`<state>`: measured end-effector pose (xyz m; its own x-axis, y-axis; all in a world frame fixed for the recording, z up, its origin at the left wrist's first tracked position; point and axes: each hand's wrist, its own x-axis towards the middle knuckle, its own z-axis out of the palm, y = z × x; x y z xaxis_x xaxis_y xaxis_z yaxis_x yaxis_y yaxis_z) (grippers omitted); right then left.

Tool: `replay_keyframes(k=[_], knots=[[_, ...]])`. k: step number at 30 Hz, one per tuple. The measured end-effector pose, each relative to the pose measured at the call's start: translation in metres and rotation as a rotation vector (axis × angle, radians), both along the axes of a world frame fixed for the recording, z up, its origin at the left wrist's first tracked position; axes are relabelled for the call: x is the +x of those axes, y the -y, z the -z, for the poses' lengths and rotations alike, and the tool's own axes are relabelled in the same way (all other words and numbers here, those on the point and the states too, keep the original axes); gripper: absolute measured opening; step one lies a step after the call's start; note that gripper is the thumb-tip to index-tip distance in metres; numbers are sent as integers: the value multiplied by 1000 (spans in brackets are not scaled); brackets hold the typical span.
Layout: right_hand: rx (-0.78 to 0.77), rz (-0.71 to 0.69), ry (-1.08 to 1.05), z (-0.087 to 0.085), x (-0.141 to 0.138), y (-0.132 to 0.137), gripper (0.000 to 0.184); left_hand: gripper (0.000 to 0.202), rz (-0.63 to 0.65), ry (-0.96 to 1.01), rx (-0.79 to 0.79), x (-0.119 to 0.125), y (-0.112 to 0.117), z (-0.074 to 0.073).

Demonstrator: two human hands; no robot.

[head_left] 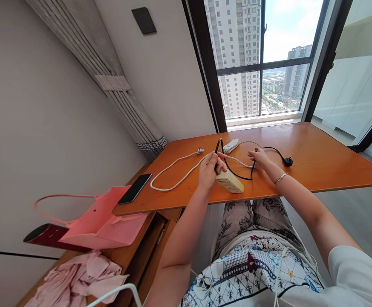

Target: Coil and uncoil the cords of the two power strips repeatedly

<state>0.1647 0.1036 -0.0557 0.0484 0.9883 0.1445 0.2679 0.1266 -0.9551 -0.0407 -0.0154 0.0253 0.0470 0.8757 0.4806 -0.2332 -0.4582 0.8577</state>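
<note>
My left hand (210, 169) is closed around a black power cord (236, 174) beside a cream power strip (229, 182), which lies near the table's front edge. A loop of the cord rises above these fingers. Farther right, my right hand (259, 157) has its fingers bent at the same cord, which passes through or under them; the exact grip is partly hidden. The cord's black plug (288, 161) rests beyond that hand. Behind both hands lies a white power strip (231, 146) with a white cord (173, 189), ending in a plug (200, 150) to the left.
The brown wooden table (316, 157) reaches to the window. A dark phone (135, 188) lies at its left edge. Lower left are a pink bag (109, 221), a dark red cylinder (50, 236) and crumpled pink cloth (80, 279) on a wooden cabinet.
</note>
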Motion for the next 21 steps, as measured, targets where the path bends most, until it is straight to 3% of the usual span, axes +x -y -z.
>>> replay_keyframes(k=[5, 10, 12, 16, 21], knots=[[56, -89, -31, -15, -3, 6, 44, 47, 7, -8, -2, 0, 0, 2], [150, -442, -50, -41, -1, 27, 38, 46, -2, -21, -4, 0, 1, 3], [194, -518, -112, -51, 2, 36, 34, 46, -10, -23, 1, 0, 2, 4], [273, -523, -263, -70, 9, 51, 21, 46, -17, -2, 16, 0, 2, 4], [381, -388, -413, -93, 22, 59, 11, 45, -57, 28, 27, -1, 0, 6]])
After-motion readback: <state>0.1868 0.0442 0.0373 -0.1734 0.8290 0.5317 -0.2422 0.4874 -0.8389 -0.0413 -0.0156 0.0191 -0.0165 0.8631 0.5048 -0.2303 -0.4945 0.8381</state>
